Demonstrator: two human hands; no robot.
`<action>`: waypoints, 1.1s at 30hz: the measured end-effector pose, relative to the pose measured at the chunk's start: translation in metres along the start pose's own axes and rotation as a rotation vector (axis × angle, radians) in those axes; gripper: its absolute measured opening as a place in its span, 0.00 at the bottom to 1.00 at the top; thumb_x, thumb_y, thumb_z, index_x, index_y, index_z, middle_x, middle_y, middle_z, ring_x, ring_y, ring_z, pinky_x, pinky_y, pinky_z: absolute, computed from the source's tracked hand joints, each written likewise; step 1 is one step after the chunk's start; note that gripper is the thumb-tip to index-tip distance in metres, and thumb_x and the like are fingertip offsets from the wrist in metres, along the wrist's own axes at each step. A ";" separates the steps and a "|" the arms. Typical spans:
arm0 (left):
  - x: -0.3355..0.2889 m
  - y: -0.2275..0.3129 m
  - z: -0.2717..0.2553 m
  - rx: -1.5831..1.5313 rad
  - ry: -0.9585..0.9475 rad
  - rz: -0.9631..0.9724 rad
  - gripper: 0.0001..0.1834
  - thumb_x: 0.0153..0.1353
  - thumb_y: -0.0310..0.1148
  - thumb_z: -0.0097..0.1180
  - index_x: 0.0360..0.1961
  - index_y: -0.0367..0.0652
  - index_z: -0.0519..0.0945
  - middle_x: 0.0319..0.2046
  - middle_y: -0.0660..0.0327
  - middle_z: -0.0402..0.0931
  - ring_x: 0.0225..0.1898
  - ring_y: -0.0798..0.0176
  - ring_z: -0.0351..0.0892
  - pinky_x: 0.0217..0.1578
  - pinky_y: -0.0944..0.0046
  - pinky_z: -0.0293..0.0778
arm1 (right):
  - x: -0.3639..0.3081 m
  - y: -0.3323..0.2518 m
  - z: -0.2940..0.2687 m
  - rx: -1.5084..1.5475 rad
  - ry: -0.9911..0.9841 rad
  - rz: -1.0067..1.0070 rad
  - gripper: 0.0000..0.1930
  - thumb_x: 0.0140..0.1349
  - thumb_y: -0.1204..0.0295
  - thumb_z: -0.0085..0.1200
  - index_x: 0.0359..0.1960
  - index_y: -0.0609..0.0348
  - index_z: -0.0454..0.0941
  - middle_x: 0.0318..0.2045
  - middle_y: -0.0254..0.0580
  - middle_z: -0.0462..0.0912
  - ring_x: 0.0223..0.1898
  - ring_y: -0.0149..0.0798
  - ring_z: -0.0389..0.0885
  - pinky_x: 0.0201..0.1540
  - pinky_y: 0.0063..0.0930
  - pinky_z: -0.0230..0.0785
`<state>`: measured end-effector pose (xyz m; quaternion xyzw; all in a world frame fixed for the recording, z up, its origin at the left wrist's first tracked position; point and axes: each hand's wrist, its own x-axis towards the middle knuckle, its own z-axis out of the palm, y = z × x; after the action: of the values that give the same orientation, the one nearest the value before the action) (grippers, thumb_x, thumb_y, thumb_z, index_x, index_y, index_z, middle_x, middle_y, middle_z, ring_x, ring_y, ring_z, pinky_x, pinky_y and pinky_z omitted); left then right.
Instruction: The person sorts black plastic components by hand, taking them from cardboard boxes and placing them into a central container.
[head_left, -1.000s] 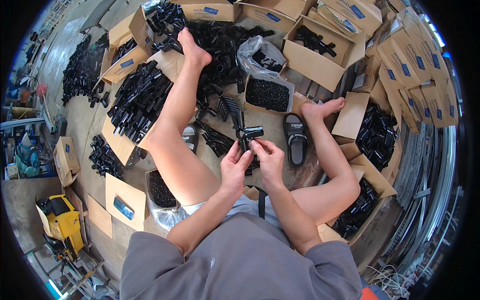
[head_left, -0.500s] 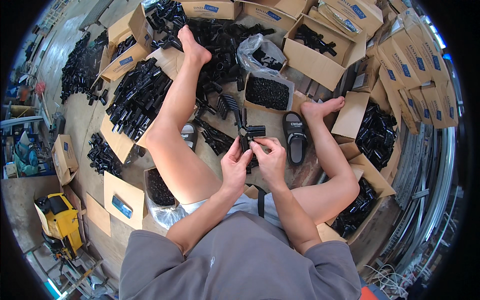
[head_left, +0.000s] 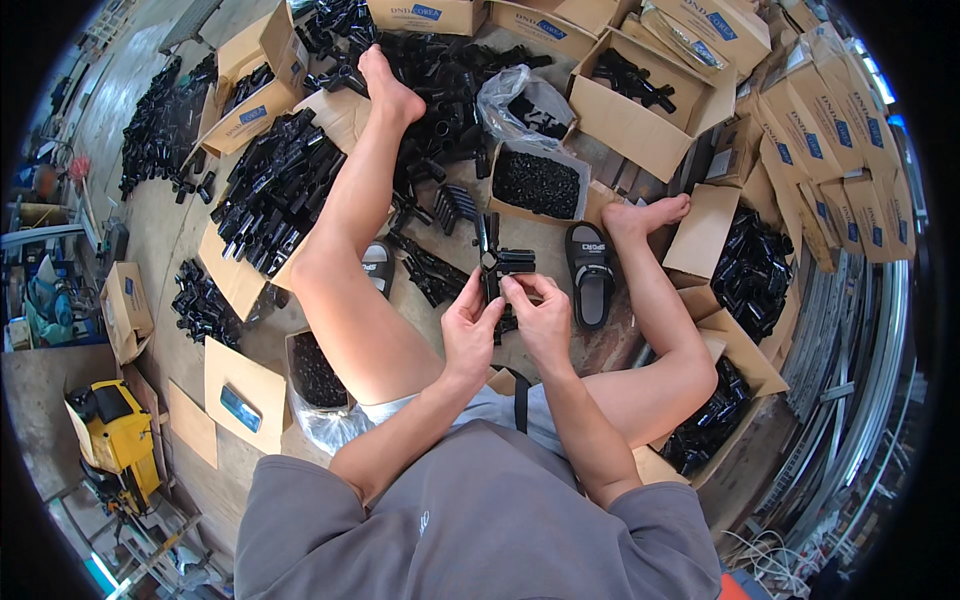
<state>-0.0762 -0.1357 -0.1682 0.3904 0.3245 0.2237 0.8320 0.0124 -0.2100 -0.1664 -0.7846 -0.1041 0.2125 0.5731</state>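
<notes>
Between both hands I hold a black multi-armed fitting [head_left: 514, 262] in front of my lap; one arm points away from me and another to the right. My left hand [head_left: 467, 335] closes on its lower left side with thumb and fingertips. On the lower right side, my right hand [head_left: 541, 325] pinches it, thumb near the middle. Whether a smaller piece sits under the fingertips cannot be made out. Just beyond lie a ribbed black piece [head_left: 455, 206] and a box full of small black parts [head_left: 541, 181]. More black fittings [head_left: 432, 272] lie on the floor to the left of my hands.
Piles of black fittings [head_left: 275, 195] spread at left and ahead. Cardboard boxes [head_left: 640, 135] ring the far side and right. A black sandal [head_left: 592, 278] lies between my legs. A phone [head_left: 241, 408] rests on cardboard at left, near a yellow machine [head_left: 112, 430]. Metal rails [head_left: 835, 390] line the right.
The fitting has tilted slightly, its far arm now standing a little lower in view. Both hands keep nearly the same grip and place.
</notes>
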 end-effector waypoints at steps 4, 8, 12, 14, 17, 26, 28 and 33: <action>0.001 -0.001 0.000 -0.003 -0.006 0.008 0.33 0.69 0.16 0.52 0.74 0.31 0.59 0.63 0.55 0.75 0.60 0.67 0.76 0.59 0.66 0.75 | 0.000 0.006 0.005 0.064 0.049 -0.021 0.13 0.63 0.65 0.66 0.40 0.66 0.87 0.38 0.47 0.86 0.39 0.38 0.87 0.43 0.30 0.76; 0.001 -0.003 0.001 0.004 -0.007 0.028 0.33 0.69 0.16 0.52 0.74 0.30 0.59 0.63 0.54 0.74 0.60 0.66 0.75 0.60 0.66 0.74 | -0.003 0.011 0.009 0.202 0.051 0.019 0.13 0.65 0.66 0.65 0.39 0.66 0.87 0.36 0.46 0.86 0.37 0.35 0.86 0.41 0.28 0.76; 0.001 -0.002 0.004 0.015 -0.003 0.046 0.32 0.69 0.15 0.52 0.73 0.30 0.59 0.63 0.54 0.74 0.61 0.66 0.75 0.61 0.65 0.72 | -0.004 0.004 0.012 0.140 0.051 0.046 0.13 0.66 0.66 0.64 0.38 0.68 0.86 0.36 0.45 0.86 0.36 0.32 0.85 0.40 0.28 0.76; 0.001 0.003 0.006 0.021 -0.007 0.027 0.32 0.69 0.15 0.52 0.73 0.29 0.60 0.63 0.54 0.74 0.62 0.66 0.75 0.62 0.65 0.72 | -0.005 0.003 0.011 0.112 0.064 0.037 0.14 0.66 0.65 0.64 0.38 0.69 0.86 0.35 0.45 0.86 0.35 0.32 0.85 0.41 0.28 0.76; 0.001 0.001 0.004 0.017 -0.007 0.019 0.32 0.68 0.15 0.52 0.73 0.29 0.60 0.63 0.54 0.73 0.62 0.65 0.75 0.62 0.65 0.71 | -0.003 0.006 0.002 -0.017 0.019 -0.051 0.15 0.66 0.65 0.64 0.40 0.69 0.86 0.37 0.47 0.87 0.36 0.32 0.85 0.41 0.28 0.76; -0.003 0.001 0.010 0.012 -0.024 -0.001 0.33 0.67 0.13 0.51 0.72 0.29 0.61 0.63 0.55 0.74 0.61 0.67 0.75 0.62 0.66 0.71 | -0.003 0.021 -0.009 0.225 -0.115 0.078 0.12 0.67 0.73 0.61 0.45 0.71 0.85 0.40 0.39 0.88 0.39 0.25 0.83 0.44 0.23 0.76; -0.002 0.002 0.008 0.005 -0.032 -0.012 0.32 0.67 0.14 0.51 0.72 0.30 0.61 0.63 0.56 0.74 0.60 0.68 0.76 0.61 0.67 0.72 | -0.004 0.023 -0.008 0.389 -0.066 0.128 0.12 0.68 0.73 0.60 0.46 0.70 0.84 0.38 0.39 0.88 0.38 0.25 0.83 0.42 0.23 0.76; 0.014 0.013 -0.029 -0.101 0.125 -0.118 0.31 0.68 0.18 0.55 0.71 0.35 0.64 0.56 0.58 0.79 0.54 0.67 0.80 0.58 0.64 0.78 | 0.032 0.108 -0.028 0.189 0.063 0.240 0.11 0.70 0.72 0.57 0.47 0.67 0.84 0.36 0.39 0.87 0.36 0.28 0.84 0.41 0.23 0.77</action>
<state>-0.0889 -0.1051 -0.1772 0.3132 0.3866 0.2144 0.8405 0.0452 -0.2558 -0.2683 -0.7402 0.0290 0.2635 0.6179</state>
